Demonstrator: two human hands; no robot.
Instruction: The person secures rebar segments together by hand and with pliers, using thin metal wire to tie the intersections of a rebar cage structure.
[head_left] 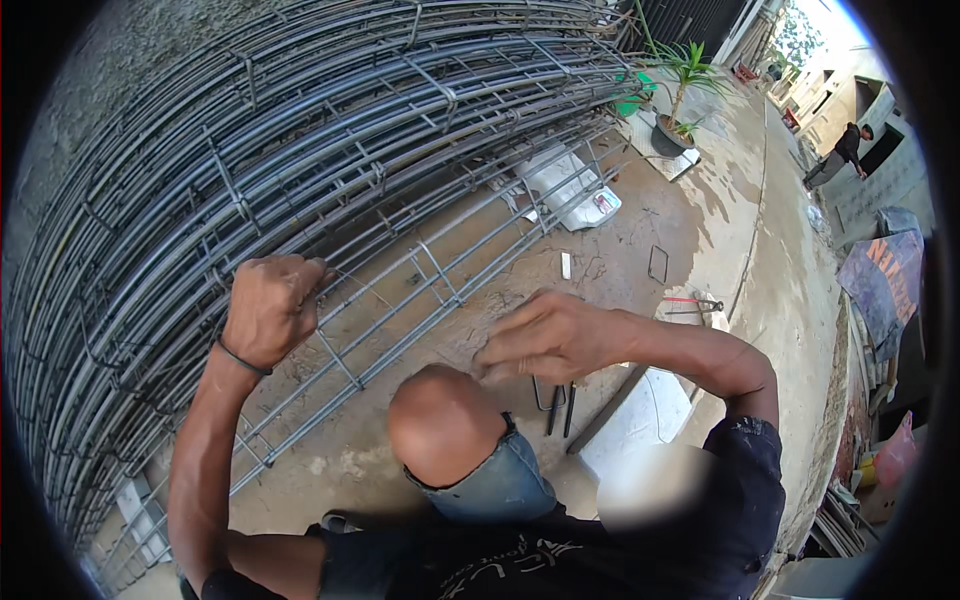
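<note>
A long rebar cage [440,272] lies low in front of me, its steel bars joined by square stirrups. At its near side my left hand [272,308] is closed in a fist, with a thin wire [365,285] running out from the fingers across the bars. The fist hides part of the wire and the bars under it. Above my bent knee and to its right, my right hand [550,338] hangs apart from the cage. Its fingers are stretched out toward the left, and I see nothing held in them.
A tall stack of rebar cages [240,190] fills the left. Right of my knee are a white block [640,415] and dark rods [560,408]. Farther off lie a red-handled tool [700,304], a loose stirrup [657,264], a white slab [575,185] and a potted plant [672,138]. Another person [845,155] stands far right.
</note>
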